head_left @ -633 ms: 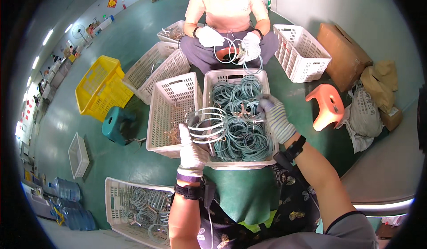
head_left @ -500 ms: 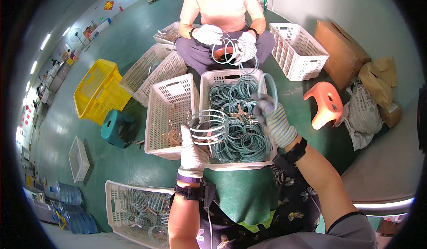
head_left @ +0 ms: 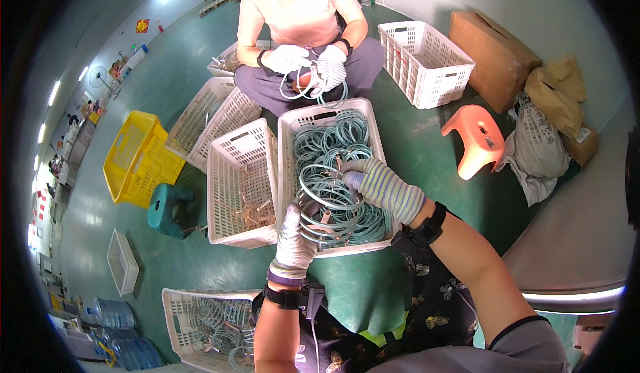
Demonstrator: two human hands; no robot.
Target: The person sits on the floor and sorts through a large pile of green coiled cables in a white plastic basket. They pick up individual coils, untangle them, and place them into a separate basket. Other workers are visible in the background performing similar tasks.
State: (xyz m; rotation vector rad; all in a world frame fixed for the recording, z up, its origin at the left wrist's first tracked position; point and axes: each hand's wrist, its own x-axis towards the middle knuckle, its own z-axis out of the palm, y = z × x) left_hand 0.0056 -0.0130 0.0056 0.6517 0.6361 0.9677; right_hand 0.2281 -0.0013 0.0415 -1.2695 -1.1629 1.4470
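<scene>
Gripping a bunch of pale rings (head_left: pixel 331 206), the left hand (head_left: pixel 292 248) sits at the near left corner of the full crate (head_left: pixel 363 247), its thumb upright against them and its other fingers largely hidden behind. The bunch overlaps the crate's near half, tilted, with more rings (head_left: pixel 330 136) heaped below and beyond. The right hand (head_left: pixel 389 190) comes in over the right rim; its fingers are bent close together at the bunch's upper right edge, but the overlap is crowded and I cannot tell whether they pinch a ring.

Tight against the full crate's left side stands the parts crate (head_left: pixel 237 150), with brass-coloured parts (head_left: pixel 253 214) toward its near end. That leaves little side room for the left hand between rims. On the right, green floor (head_left: pixel 413 133) runs from the rim to the orange stool (head_left: pixel 477 140), giving the right arm more room. Just past the far rim sits a co-worker (head_left: pixel 297 13), gloved hands holding rings near that edge. The lower-left crate (head_left: pixel 168 313) also carries rings; the left forearm covers its right end.
</scene>
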